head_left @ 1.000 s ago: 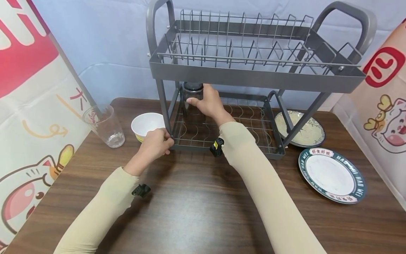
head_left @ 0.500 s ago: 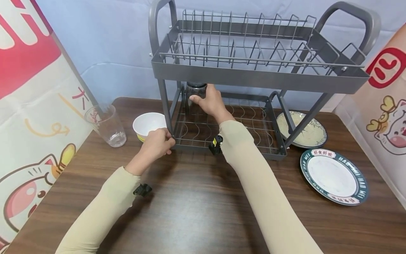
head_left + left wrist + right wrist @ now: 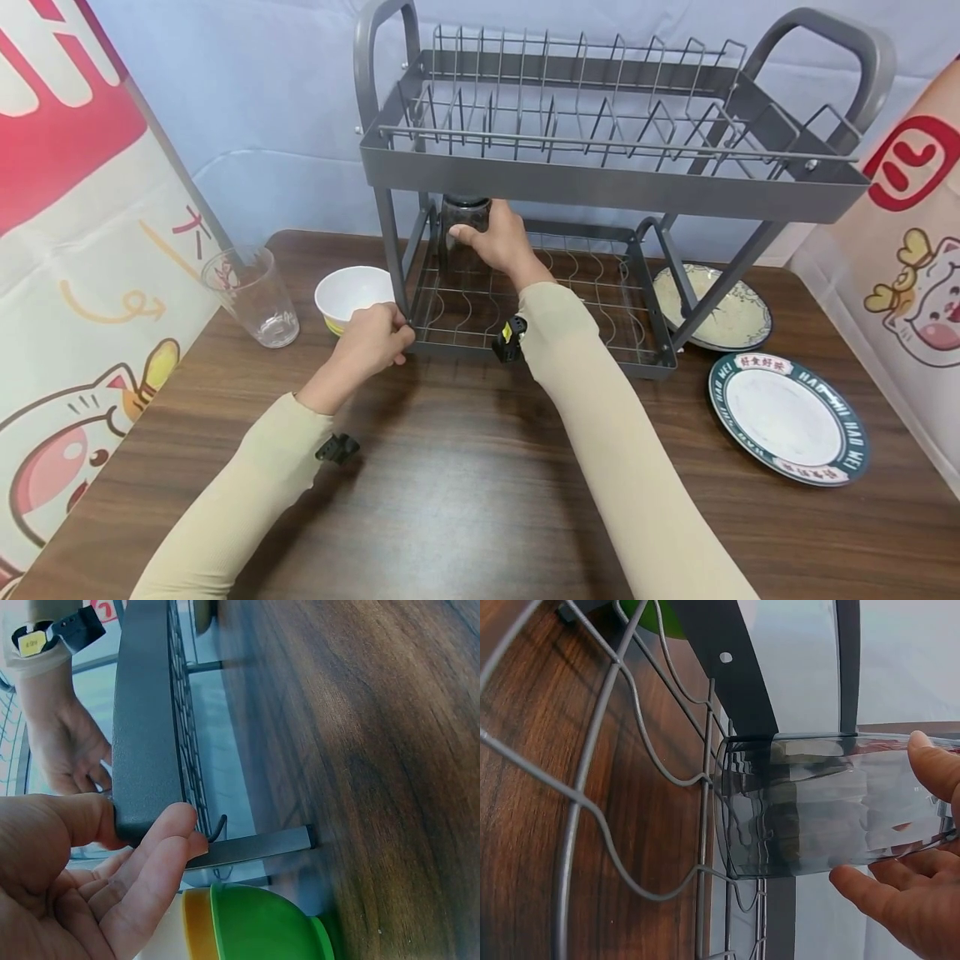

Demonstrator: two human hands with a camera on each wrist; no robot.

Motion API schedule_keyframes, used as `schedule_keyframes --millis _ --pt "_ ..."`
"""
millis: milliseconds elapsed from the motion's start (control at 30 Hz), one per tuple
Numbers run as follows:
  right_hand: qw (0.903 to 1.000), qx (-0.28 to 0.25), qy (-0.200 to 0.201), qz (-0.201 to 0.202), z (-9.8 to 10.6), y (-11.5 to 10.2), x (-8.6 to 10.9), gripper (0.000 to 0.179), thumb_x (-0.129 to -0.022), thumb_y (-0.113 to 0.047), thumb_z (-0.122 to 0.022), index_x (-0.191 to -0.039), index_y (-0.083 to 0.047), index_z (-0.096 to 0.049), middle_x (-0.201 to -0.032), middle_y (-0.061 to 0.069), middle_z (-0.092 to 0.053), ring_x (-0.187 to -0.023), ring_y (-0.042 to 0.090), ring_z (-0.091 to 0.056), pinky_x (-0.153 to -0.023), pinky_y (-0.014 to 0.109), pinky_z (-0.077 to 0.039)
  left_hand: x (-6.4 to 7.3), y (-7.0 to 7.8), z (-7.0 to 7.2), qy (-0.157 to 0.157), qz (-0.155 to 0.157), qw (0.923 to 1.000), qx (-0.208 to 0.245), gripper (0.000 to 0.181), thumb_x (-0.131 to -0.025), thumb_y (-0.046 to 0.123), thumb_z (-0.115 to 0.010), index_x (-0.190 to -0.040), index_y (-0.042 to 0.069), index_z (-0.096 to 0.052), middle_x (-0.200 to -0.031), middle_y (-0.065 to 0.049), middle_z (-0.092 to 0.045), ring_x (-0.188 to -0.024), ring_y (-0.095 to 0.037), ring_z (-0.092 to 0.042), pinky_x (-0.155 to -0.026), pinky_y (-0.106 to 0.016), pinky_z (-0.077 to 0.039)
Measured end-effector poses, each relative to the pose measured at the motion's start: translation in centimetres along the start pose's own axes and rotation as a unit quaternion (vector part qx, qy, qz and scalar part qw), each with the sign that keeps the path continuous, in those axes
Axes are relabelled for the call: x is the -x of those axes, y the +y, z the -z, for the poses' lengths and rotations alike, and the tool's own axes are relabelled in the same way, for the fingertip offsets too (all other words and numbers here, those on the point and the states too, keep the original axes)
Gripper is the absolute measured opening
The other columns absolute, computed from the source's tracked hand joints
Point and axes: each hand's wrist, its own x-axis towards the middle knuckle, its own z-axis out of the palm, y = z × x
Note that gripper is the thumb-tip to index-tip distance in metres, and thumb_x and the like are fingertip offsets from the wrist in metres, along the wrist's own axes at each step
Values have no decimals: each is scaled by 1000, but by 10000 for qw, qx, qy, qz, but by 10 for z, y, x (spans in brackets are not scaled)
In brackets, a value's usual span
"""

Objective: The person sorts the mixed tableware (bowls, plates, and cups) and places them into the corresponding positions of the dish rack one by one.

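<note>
A two-tier grey dish rack [image 3: 615, 183] stands on the wooden table. Under its upper tier, at the back left of the lower wire shelf, is a see-through, grey-tinted cup [image 3: 817, 806]. My right hand [image 3: 501, 242] holds this cup, thumb on one side and fingers on the other. In the right wrist view the cup's base meets the shelf wires. My left hand [image 3: 373, 335] grips the front left corner of the rack's lower frame [image 3: 150, 720], with thumb and fingers on either side. The upper tier partly hides the cup's top in the head view.
A white bowl [image 3: 352, 292], green and yellow outside, sits close left of the rack. Farther left a clear tumbler [image 3: 262, 300] stands. To the right lie a patterned plate [image 3: 731, 312], partly behind the rack leg, and a green-rimmed plate [image 3: 783, 414].
The head view has shifted slightly. My right thumb sits a little higher on the cup than a second ago; the left hand keeps its grip on the rack corner.
</note>
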Motion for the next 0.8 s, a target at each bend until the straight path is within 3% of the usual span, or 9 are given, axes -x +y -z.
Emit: schedule_keyframes --millis 367,800 --pt "10000 -57 -2 -12 0 1 -1 88 -88 -33 -64 -150 -19 -4 -148 13 -26 -133 29 -29 -101 41 -31 1 0 0 37 1 10000 -6 12 -84 10 -51 -88 1 -58 -60 -1 -62 -52 -10 -61 -49 -29 -45" --pt "9999 -62 96 10 1 3 0 68 -86 -34 -66 -141 -13 -32 -127 9 -49 -113 26 -50 -88 40 -42 1 1 0 78 -74 9999 23 14 -83 9 -50 -89 1 -59 -58 0 -62 -51 -10 -61 -49 -30 -45"
